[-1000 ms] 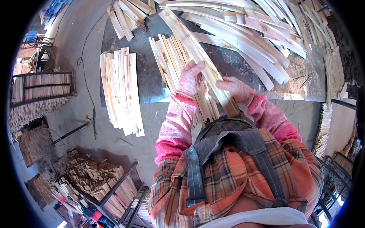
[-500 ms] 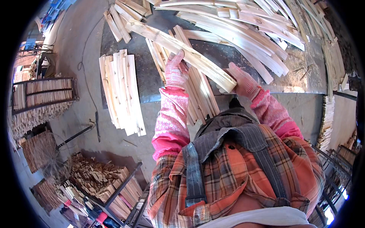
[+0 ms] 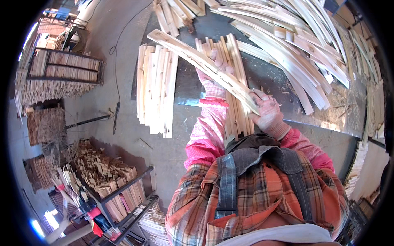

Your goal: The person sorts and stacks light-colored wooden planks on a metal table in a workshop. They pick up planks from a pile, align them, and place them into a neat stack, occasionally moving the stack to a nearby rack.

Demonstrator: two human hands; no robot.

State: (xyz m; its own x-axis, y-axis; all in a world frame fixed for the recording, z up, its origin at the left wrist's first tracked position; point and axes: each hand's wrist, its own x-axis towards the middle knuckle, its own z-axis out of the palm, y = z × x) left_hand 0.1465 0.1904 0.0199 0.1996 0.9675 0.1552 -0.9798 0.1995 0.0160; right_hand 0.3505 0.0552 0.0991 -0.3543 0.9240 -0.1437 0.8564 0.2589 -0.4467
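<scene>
A pale wooden slat (image 3: 188, 55) slants across in front of me, its far end up to the left and its near end by my right hand. Gloved in pink and white, my left hand (image 3: 216, 73) grips it around the middle, fingers over the far edge. My right hand (image 3: 267, 110), in a matching glove, closes on the near end. Beneath the slat and my left wrist lies a row of narrow slats (image 3: 236, 100) on the dark table. Another row of slats (image 3: 157, 90) rests to the left, overhanging the table's front edge.
A big loose heap of slats (image 3: 283, 53) covers the far right of the dark table (image 3: 279, 88). More short pieces (image 3: 174, 16) lie at the back. On the left stand a rack of stacked wood (image 3: 74, 67), a wire fan (image 3: 55, 141) and a bin of offcuts (image 3: 104, 176).
My view has turned, shifting the scene to the right. My left hand now has its fingers over the slat's far edge, and my right hand's fingers have come over the near end.
</scene>
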